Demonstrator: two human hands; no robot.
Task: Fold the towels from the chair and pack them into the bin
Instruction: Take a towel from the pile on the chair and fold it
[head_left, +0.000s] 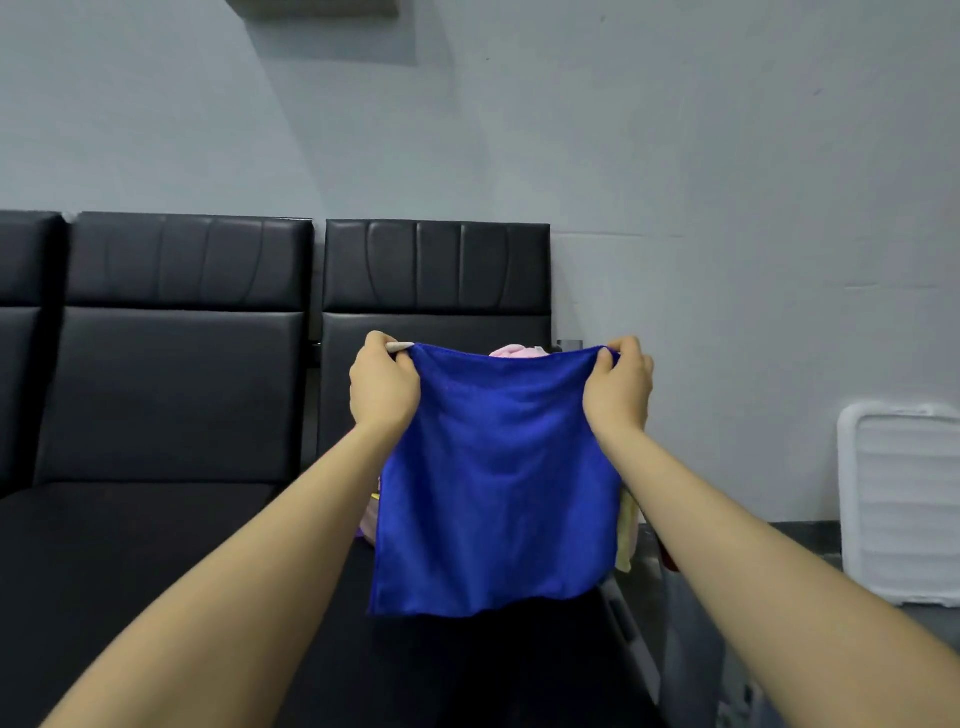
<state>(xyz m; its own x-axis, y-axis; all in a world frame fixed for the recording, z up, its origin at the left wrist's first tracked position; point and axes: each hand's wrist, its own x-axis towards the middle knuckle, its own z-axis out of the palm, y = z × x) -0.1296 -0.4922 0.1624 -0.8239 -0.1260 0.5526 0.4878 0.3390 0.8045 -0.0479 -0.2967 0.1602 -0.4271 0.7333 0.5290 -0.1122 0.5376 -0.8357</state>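
Left hand (383, 387): pinches upper-left corner of blue towel (498, 483). Towel: frame centre, hanging spread before black chair (436, 291); likely light, soft, limp; best held at corners. Right hand (619, 387): pinches upper-right corner. White bin (901, 501): lower right.

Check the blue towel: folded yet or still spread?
Spread. The blue towel hangs as one flat sheet, the left hand and right hand pinching its top corners; its bottom edge hangs free above the chair seat.
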